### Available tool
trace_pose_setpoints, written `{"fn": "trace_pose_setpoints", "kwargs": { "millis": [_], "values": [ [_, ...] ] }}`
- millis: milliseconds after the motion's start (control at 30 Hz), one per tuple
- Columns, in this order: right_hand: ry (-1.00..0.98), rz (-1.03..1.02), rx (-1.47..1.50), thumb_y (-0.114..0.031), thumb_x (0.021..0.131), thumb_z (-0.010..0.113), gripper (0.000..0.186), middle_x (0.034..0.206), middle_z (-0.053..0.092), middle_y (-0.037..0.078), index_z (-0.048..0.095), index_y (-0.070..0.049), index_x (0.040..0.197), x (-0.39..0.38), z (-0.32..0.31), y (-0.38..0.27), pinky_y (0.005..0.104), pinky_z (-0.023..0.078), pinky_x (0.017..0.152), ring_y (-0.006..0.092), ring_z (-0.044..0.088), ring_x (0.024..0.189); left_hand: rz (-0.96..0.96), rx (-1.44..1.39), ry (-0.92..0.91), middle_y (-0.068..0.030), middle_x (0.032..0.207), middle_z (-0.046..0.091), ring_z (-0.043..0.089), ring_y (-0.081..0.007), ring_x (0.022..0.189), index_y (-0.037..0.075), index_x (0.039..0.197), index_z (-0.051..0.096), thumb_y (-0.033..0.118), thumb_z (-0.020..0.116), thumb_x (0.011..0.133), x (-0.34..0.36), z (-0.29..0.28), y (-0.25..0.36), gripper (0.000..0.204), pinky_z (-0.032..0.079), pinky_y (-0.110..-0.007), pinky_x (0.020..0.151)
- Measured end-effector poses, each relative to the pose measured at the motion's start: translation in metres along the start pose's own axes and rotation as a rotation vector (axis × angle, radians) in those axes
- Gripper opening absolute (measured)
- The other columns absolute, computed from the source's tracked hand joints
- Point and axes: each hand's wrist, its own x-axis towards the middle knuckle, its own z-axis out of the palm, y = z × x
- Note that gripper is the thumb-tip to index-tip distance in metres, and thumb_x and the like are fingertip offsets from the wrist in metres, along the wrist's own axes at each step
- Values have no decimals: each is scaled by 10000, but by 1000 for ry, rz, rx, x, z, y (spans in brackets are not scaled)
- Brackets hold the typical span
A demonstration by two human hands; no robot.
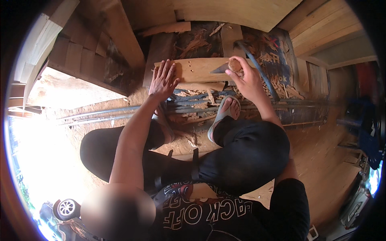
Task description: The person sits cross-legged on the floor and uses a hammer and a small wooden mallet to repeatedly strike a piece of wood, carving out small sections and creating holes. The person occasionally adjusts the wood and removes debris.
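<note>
A long, light-brown wooden board (pixel 197 66) lies crosswise in front of me, with a few small dark holes in its face. My left hand (pixel 163 82) lies flat on the board's left end, fingers stretched out. Toward the board's right end, my right hand (pixel 245 76) is closed round a tool with a round wooden handle (pixel 235 65). A dark, flat, pointed blade (pixel 219 69) reaches left from the handle over the board. The tool's exact kind does not show.
Wood shavings (pixel 197 42) and chips lie beyond and beside the board. A dark curved bar (pixel 261 72) stands right of my right hand. Long metal pipes (pixel 96 116) cross the ground near my sandalled feet. Wooden panels (pixel 94 76) and a wooden frame (pixel 325 36) flank the spot.
</note>
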Motion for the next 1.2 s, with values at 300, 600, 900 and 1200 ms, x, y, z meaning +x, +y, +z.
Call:
{"fn": "trace_pose_setpoints", "kwargs": {
  "millis": [300, 600, 900, 1200],
  "values": [
    [-216, -39, -7, -343, 1006, 752, 488, 1143, 751, 209, 612, -47, 1368, 37, 38, -16, 387, 600, 854, 315, 764, 1046, 8, 4, 93, -150, 1763, 225, 185, -356, 1636, 126, 1685, 294, 573, 436, 1094, -4, 9, -4, 754, 190, -587, 1297],
    [-132, -98, -56, -327, 999, 759, 492, 1122, 760, 189, 604, -47, 1373, 50, 43, -14, 380, 603, 836, 276, 770, 942, -50, 29, 38, -114, 1776, 197, 137, -319, 1649, 152, 1687, 297, 590, 418, 1092, -4, 12, -2, 749, 145, -569, 1318],
    [-101, -138, -68, -333, 1007, 749, 523, 1112, 765, 198, 577, -47, 1410, 59, 53, -11, 402, 618, 813, 290, 789, 896, -57, 42, 27, -120, 1775, 195, 128, -309, 1652, 150, 1685, 297, 597, 389, 1095, -3, 11, -2, 746, 118, -552, 1325],
    [-93, -99, -80, -244, 983, 789, 456, 1140, 764, 179, 620, -37, 1352, 60, 55, -12, 396, 584, 917, 297, 762, 1072, -64, 66, 9, -116, 1781, 176, 118, -308, 1653, 158, 1691, 282, 622, 380, 1090, -2, 14, -2, 766, 113, -555, 1328]
  ]
}}
